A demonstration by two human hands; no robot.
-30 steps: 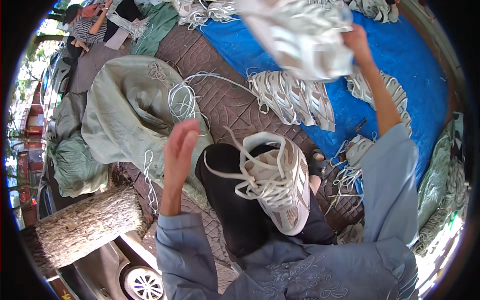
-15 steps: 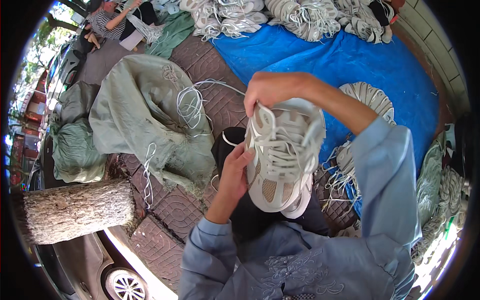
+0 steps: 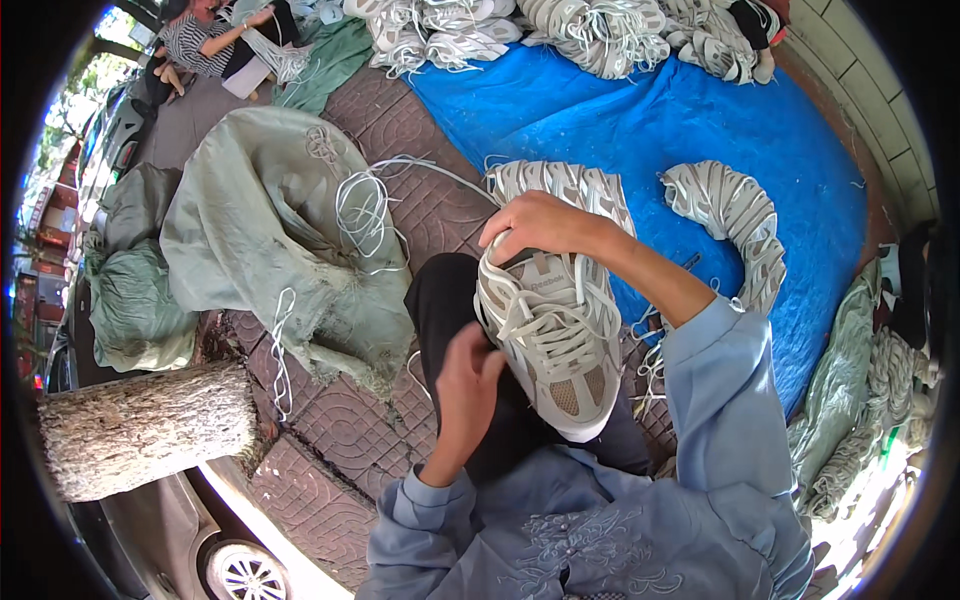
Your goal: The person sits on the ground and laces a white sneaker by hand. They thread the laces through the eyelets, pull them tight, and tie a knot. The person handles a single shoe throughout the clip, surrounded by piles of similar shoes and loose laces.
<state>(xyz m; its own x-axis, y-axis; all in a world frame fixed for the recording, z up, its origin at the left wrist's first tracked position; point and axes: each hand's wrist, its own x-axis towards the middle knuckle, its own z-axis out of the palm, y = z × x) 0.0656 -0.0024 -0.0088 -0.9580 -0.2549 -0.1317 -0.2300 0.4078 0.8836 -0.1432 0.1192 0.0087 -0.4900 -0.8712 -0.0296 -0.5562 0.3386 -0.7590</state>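
A beige-and-white sneaker upper (image 3: 562, 345) rests toe toward me over my dark-trousered lap, its pale laces threaded across the front. My right hand (image 3: 540, 222) reaches over from the right and grips the upper at its ankle opening. Beside the upper's left edge is my left hand (image 3: 468, 385), smeared by motion, so its fingers are hard to read. Just beyond my right hand lies a nested row of similar uppers (image 3: 575, 180). Another curved row of uppers (image 3: 735, 215) sits farther right on the blue tarp (image 3: 640, 115).
A grey-green sack (image 3: 235, 200) with loose white laces (image 3: 362, 205) lies to my left on paving. A tree trunk (image 3: 150, 425) and a parked car (image 3: 150, 520) are lower left. Uppers are piled (image 3: 595, 35) at the far side. Another person (image 3: 205, 45) sits far left.
My left hand has come off the upper's side and moved slightly down. The upper has swung a little toward me in my right hand, and my view has shifted, exposing the row behind it.
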